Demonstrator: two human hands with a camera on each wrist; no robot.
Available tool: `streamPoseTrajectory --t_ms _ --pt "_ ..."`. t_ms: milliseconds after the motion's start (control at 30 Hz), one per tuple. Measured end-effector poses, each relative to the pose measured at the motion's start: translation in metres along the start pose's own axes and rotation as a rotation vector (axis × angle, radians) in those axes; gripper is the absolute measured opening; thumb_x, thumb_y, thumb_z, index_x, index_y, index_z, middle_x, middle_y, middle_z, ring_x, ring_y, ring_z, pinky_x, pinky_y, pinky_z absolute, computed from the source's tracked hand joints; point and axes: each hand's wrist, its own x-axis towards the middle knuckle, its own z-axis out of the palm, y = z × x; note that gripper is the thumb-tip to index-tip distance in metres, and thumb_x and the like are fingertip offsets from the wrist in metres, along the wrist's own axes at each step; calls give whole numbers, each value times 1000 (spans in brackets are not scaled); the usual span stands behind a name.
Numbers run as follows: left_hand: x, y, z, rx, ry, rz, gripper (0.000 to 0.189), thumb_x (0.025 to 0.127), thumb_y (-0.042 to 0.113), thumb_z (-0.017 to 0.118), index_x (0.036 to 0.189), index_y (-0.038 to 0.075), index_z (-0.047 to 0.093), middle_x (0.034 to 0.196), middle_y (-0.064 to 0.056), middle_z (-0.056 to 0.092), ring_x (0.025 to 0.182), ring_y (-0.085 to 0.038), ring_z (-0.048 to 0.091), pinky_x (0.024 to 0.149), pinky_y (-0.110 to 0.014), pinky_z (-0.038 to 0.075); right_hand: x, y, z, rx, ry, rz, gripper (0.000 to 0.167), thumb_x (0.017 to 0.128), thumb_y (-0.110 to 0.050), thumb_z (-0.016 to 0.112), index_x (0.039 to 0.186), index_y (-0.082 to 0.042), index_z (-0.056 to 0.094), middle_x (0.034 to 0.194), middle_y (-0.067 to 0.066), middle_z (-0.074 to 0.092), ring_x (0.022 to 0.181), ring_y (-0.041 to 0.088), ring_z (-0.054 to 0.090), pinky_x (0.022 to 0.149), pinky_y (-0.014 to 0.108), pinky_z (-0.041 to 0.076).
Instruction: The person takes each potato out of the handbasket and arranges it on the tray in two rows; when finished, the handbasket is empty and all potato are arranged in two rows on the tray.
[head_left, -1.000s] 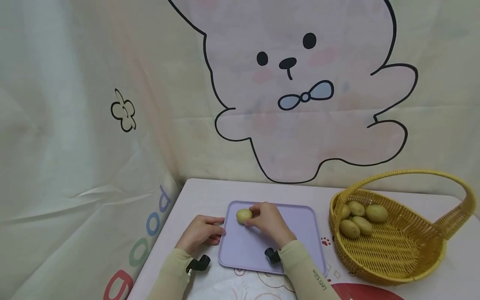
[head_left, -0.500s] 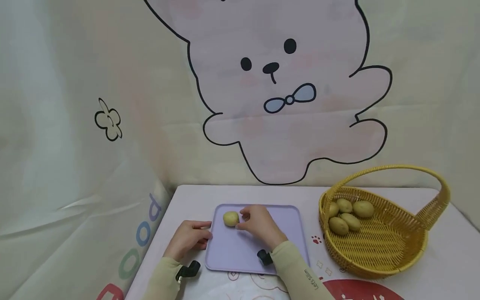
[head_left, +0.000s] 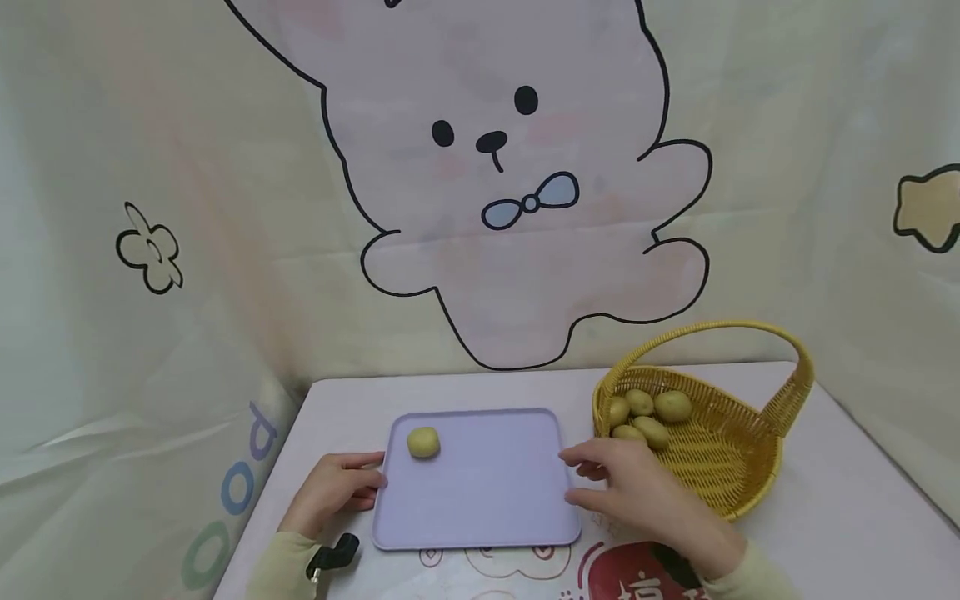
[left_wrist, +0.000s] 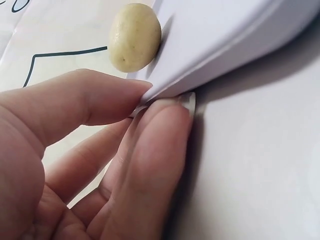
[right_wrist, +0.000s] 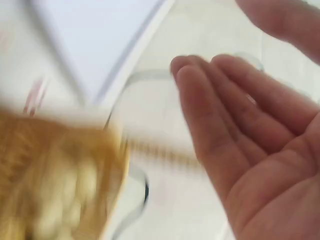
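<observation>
A single peeled-looking yellow potato (head_left: 423, 442) lies near the back left corner of a lilac rectangular tray (head_left: 480, 500). At the tray's left edge, my left hand (head_left: 336, 492) holds the rim between thumb and bent fingers; the left wrist view shows the fingertips (left_wrist: 145, 89) right at that rim, with the potato (left_wrist: 135, 37) beyond. My right hand (head_left: 637, 492) is held above the table between the tray's right edge and the basket, holding nothing, its fingers loosely bent. In the right wrist view its palm (right_wrist: 270, 175) shows bare.
A yellow woven basket (head_left: 716, 467) with a tall handle stands on the right, several potatoes (head_left: 673, 406) gathered at its left end. The white table (head_left: 345, 408) carries printed drawings at its front. A curtain (head_left: 765, 200) with cartoon figures hangs behind and at the left.
My right hand has let go of the potato and moved right, off the tray towards the basket. The left hand stays at the tray's edge. The head view has turned to the right.
</observation>
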Motion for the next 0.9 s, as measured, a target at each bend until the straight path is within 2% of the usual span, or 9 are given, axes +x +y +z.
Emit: streamPoseTrajectory --t_ms 133,233,367,467,600,767,900 --pt "-1 0 -6 10 22 -4 57 85 11 85 139 1 72 76 -2 70 62 -11 67 63 -27 64 -24 28 -38 -104 64 73 39 87 -32 92 121 -19 81 110 -8 80 94 7 72 81 29 64" --pt "1 -1 -6 2 14 2 58 85 10 85 140 0 71 74 -1 69 61 -11 66 62 -26 63 -30 57 -62 -163 98 142 38 88 -30 91 121 -14 81 111 -2 82 97 16 75 82 35 64" --pt "3 -3 -2 -8 -8 4 58 86 10 85 141 -1 70 71 0 68 60 -10 65 62 -25 63 -28 93 -83 -190 75 205 42 91 -24 88 124 -2 77 115 13 81 104 31 77 88 50 65" --pt "4 -5 -2 -12 -11 9 58 86 10 85 141 -1 70 71 0 68 60 -9 65 61 -25 62 -17 113 -90 -194 41 234 46 91 -18 87 129 4 74 122 21 78 113 41 74 96 61 61" --pt "4 -7 -3 -19 -19 13 59 86 10 85 141 -2 69 72 1 68 60 -9 65 61 -25 63 1 130 -95 -201 -1 272 49 89 -10 86 132 6 71 127 28 74 120 50 69 100 67 56" --pt "4 -8 -4 -11 -16 2 58 86 10 85 141 -2 70 72 1 69 60 -9 65 61 -24 62 17 146 -93 -182 -38 303 50 88 -3 81 135 8 69 132 31 71 124 53 65 103 68 55" --pt "5 -6 -4 -8 -13 11 58 86 11 85 140 -2 70 72 1 70 61 -9 66 61 -24 62 24 155 -91 -199 -29 285 47 84 1 79 129 10 72 125 29 74 119 51 68 101 67 56"
